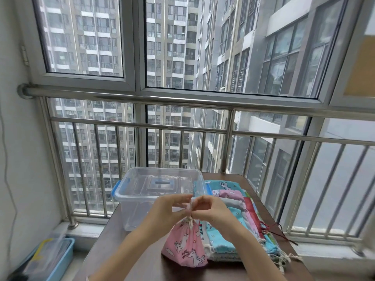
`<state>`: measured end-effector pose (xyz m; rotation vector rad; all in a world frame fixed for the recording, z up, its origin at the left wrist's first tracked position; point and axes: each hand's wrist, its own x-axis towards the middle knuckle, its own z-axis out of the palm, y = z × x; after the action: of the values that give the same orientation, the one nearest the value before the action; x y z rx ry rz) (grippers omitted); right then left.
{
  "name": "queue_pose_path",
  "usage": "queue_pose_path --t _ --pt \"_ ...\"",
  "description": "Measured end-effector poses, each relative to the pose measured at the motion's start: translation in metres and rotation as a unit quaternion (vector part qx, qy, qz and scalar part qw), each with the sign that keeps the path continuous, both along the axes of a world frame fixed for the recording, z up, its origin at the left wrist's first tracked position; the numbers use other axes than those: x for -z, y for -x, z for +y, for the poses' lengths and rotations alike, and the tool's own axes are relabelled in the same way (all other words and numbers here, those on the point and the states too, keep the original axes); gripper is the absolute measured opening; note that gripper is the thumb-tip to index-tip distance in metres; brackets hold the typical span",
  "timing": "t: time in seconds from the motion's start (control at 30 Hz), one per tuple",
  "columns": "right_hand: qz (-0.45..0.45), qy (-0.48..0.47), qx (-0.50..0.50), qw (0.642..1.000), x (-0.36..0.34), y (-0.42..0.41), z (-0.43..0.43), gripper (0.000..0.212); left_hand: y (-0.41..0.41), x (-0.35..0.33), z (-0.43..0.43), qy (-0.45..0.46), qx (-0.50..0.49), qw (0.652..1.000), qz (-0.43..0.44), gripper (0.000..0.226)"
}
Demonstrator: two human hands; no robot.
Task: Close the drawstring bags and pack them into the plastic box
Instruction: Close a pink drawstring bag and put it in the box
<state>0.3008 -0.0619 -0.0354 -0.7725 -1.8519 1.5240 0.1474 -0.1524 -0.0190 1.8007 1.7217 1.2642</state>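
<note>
A pink unicorn-print drawstring bag point(185, 247) stands on the brown table point(129, 258) with its mouth gathered tight at the top. Just above that gathered mouth, my left hand point(169, 207) and my right hand point(209, 209) both pinch the white drawstring cords. Behind my hands sits the clear plastic box point(142, 191) with blue clips; a clear lid seems to lie in it. To the right lies a pile of flat drawstring bags point(233, 203) in blue, pink, white and red prints.
A metal railing point(182, 126) and large windows run right behind the table's far edge. A blue bin point(58, 258) with items sits on the floor at lower left. Loose cords point(284, 236) trail off the bag pile on the right.
</note>
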Motion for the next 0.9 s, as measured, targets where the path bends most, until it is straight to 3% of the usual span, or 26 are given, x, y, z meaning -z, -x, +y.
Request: queue_pose_path --t 0.17,0.37,0.53,0.7,0.8,0.9 --pt "0.022 -0.047 -0.003 0.999 -0.001 -0.001 -0.003 0.024 0.003 0.003 0.008 0.043 -0.030 0.997 -0.059 0.030" --pt "-0.044 -0.231 0.065 0.970 0.003 0.001 -0.007 0.013 0.003 0.003 0.015 0.099 -0.036 0.981 -0.165 0.015" --pt "-0.098 -0.268 0.053 0.957 0.002 0.001 -0.011 0.016 0.004 0.003 0.015 0.089 -0.018 0.986 -0.140 0.010" --pt "-0.094 -0.182 0.063 0.977 0.001 0.001 -0.009 0.007 0.003 0.002 0.012 0.088 -0.025 0.992 -0.085 0.009" --pt "-0.022 -0.023 0.019 0.999 0.002 0.004 -0.009 0.011 0.002 0.000 0.011 0.078 -0.021 0.995 -0.055 0.014" --pt "0.069 0.113 -0.028 0.991 0.006 0.009 -0.008 0.008 0.002 -0.001 0.011 0.071 -0.022 0.997 -0.019 0.017"
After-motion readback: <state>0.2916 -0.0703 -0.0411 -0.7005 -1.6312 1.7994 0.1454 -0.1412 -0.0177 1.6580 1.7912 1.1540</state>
